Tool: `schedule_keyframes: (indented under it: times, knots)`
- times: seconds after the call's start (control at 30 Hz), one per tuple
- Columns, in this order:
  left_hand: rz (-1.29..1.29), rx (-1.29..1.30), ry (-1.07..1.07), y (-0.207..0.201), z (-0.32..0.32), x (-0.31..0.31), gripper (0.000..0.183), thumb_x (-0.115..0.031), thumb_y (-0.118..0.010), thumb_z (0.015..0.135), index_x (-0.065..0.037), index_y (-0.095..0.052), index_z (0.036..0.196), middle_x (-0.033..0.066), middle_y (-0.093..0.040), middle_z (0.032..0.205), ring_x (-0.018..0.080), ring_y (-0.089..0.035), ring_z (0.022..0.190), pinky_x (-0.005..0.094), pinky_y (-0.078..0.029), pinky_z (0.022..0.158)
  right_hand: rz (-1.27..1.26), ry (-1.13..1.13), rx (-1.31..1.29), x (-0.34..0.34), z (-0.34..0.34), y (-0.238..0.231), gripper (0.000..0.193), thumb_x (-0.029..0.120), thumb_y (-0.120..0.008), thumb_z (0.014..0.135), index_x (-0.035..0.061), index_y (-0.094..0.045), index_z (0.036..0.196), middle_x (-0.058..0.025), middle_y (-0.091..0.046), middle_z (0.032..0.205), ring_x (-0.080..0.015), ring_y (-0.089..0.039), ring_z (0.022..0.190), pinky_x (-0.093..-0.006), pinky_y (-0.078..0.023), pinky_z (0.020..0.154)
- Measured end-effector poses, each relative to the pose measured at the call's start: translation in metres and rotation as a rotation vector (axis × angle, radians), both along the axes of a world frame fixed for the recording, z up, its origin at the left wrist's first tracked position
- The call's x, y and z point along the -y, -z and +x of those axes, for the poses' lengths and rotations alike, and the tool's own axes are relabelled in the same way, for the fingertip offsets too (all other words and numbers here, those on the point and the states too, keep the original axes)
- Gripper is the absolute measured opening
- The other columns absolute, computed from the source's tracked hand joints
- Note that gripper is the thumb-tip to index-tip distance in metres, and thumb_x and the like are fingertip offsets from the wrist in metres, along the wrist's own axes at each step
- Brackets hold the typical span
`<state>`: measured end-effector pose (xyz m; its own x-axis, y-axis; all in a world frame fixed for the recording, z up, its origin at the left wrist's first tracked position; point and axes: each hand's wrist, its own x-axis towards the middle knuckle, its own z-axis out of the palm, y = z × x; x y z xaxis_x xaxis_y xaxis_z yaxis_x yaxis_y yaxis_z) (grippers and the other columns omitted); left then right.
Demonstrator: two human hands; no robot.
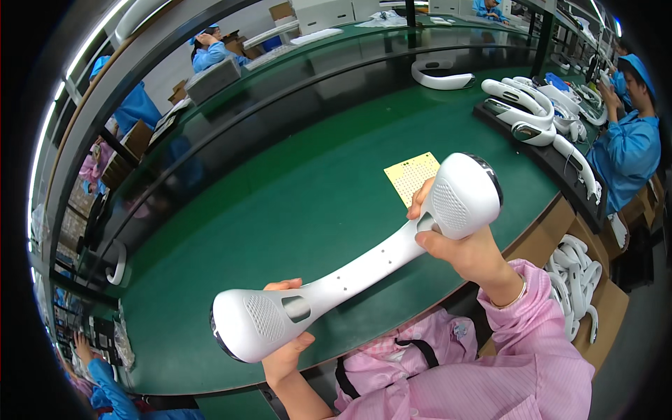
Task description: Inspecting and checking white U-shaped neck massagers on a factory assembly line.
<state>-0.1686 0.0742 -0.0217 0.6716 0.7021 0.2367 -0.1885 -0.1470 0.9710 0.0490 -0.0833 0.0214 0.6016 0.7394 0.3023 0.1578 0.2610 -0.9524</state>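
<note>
A white curved neckband device (364, 280) is stretched between my two hands above the green table. Each bulbous end has a perforated grille and a shiny grey oval inset; small dark dots line the middle of the band. My left hand (283, 357) grips the near left end, thumb below and fingers behind it. My right hand (462, 252) is wrapped around the neck of the right end, its thumb close to the oval inset. The fingers behind the device are partly hidden. A yellow sheet with rows of small marks (409, 178) lies on the table just beyond my right hand.
The green table (231, 238) curves round in front of me. At right, a black tray (539, 150) holds several white neckbands, and a cardboard box (609, 315) holds more. Another neckband (444, 78) lies at the back. A co-worker in blue (630, 140) sits at right.
</note>
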Motion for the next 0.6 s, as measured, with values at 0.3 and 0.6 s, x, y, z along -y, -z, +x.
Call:
schedule_keyframes:
  times: [0.3,0.6]
  knots:
    - [-0.89,0.324,0.063,0.005,0.027,-0.011,0.06,-0.058,-0.034,0.092,0.001,-0.046,0.101,0.0078,-0.046,0.08,0.014,-0.04,0.048,0.027,-0.04,0.042,-0.222,-0.352,-0.612,-0.016,0.011,-0.006,0.043,0.043,-0.042,0.095,0.0049,-0.047,0.114,-0.0044,-0.054,0.086,-0.0115,-0.055,0.077,-0.0292,-0.051,0.068]
    - [-0.932,0.216,-0.016,0.01,0.029,-0.023,0.059,-0.057,-0.035,0.092,0.0,-0.046,0.098,0.0063,-0.046,0.078,0.0127,-0.039,0.049,0.0255,-0.037,0.042,-0.296,-0.318,-0.686,-0.04,0.015,0.009,0.035,0.035,-0.048,0.094,0.0051,-0.045,0.113,-0.0018,-0.05,0.081,-0.0102,-0.052,0.073,-0.0293,-0.052,0.064]
